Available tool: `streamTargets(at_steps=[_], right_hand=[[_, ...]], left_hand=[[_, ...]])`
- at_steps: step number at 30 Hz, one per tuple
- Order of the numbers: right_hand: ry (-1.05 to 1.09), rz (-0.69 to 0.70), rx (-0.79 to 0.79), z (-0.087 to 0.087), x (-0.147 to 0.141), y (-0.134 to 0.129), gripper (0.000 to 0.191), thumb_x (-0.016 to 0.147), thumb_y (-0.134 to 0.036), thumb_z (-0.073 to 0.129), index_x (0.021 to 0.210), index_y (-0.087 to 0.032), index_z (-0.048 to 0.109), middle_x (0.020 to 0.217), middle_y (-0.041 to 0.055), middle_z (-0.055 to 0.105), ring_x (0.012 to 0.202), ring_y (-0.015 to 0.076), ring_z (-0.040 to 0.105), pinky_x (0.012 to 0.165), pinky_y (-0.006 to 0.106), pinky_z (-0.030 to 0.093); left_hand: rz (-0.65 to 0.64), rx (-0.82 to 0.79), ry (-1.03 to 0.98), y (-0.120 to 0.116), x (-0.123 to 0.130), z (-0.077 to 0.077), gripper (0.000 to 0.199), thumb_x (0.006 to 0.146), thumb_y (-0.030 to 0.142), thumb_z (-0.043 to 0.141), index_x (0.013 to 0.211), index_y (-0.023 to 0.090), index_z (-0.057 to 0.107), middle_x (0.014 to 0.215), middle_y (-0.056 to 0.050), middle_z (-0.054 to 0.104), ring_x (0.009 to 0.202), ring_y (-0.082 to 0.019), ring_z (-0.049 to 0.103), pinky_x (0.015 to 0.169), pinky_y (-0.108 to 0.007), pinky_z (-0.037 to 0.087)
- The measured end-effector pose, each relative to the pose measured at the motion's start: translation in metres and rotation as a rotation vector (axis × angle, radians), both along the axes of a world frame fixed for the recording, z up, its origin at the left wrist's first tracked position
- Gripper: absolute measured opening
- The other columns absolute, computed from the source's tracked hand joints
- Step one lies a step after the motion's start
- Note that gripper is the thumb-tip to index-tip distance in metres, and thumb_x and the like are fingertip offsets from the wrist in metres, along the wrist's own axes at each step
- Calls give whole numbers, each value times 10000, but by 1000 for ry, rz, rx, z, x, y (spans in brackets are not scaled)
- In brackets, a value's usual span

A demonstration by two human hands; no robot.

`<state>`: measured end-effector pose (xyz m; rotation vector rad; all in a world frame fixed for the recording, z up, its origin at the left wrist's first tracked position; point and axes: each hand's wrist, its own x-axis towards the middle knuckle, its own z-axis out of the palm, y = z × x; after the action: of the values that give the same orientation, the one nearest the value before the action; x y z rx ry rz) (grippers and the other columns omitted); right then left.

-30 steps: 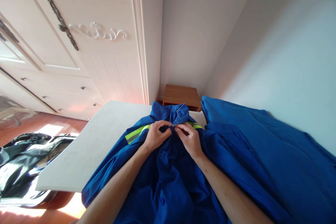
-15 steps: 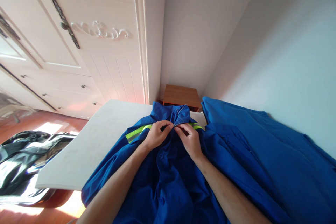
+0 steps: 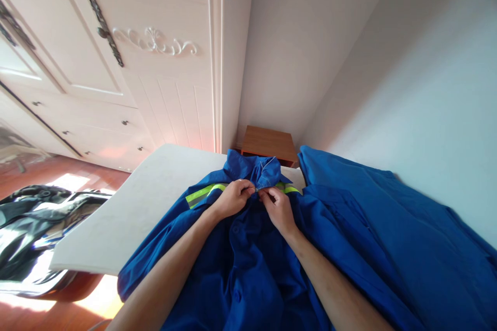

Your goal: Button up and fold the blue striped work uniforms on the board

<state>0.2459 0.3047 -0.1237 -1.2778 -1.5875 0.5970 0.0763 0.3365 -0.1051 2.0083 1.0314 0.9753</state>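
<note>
A blue work jacket (image 3: 217, 269) with yellow-green reflective bands lies front up, its collar (image 3: 243, 164) pointing away from me. My left hand (image 3: 233, 199) pinches the front edge of the jacket just below the collar. Close beside it, my right hand (image 3: 278, 211) pinches the opposite edge at the same spot. The fingertips of both hands almost meet there, and what lies exactly between them is too small to make out. Lower down the front, a blue button (image 3: 236, 295) shows on the placket.
The jacket lies on a white board (image 3: 147, 196). Blue folded cloth (image 3: 388, 227) is heaped on the right, along the wall. Ahead stands a small brown cabinet (image 3: 267, 142). A white wardrobe (image 3: 166, 98) rises at the left, and an open, filled suitcase (image 3: 46, 243) lies on the floor.
Both hands stay at the collar, having moved very slightly down with the pinched cloth. The view has shifted a little.
</note>
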Motion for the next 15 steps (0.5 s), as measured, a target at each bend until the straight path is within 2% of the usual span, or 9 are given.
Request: streamTargets(at_steps=[3, 5, 7, 9, 12, 15], right_hand=[[80, -28, -91, -10, 1, 8, 187, 826, -311, 588, 730, -193, 696, 685, 53, 715, 653, 211, 667, 615, 307, 525], [189, -31, -174, -15, 3, 12, 194, 811, -343, 595, 785, -182, 699, 722, 60, 728, 652, 218, 683, 575, 305, 534], [314, -43, -231, -17, 5, 15, 239, 798, -385, 612, 860, -168, 692, 807, 75, 743, 664, 223, 698, 545, 304, 546], [413, -67, -250, -17, 7, 16, 276, 786, -417, 629, 887, -164, 671, 865, 87, 741, 678, 232, 707, 533, 314, 558], [466, -85, -241, -16, 7, 16, 299, 788, -443, 628, 920, -176, 633, 862, 85, 723, 693, 249, 710, 530, 339, 569], [443, -89, -234, -16, 6, 16, 325, 793, -428, 616, 1001, -181, 593, 856, 83, 702, 714, 259, 708, 540, 359, 578]], left_hand=[[-36, -16, 7, 0, -2, 2, 240, 912, 277, 507, 772, 182, 677, 773, -19, 686, 744, -172, 622, 710, -259, 485], [-14, -16, -19, -1, -3, 3, 274, 939, 342, 498, 811, 182, 681, 796, -20, 694, 771, -176, 634, 717, -256, 485], [61, 22, -55, -2, -5, 3, 297, 961, 386, 476, 886, 184, 681, 847, -31, 703, 810, -183, 643, 733, -262, 490], [188, 135, -37, -3, -11, 3, 285, 976, 368, 451, 949, 189, 672, 941, -57, 710, 902, -204, 642, 822, -301, 491], [384, 284, 174, -4, -30, 5, 251, 968, 280, 426, 1008, 190, 657, 1072, -107, 696, 1066, -263, 603, 970, -407, 443], [512, 194, 472, 1, -67, 8, 322, 946, 299, 428, 1164, 157, 616, 1218, -173, 649, 1184, -340, 555, 984, -490, 429]])
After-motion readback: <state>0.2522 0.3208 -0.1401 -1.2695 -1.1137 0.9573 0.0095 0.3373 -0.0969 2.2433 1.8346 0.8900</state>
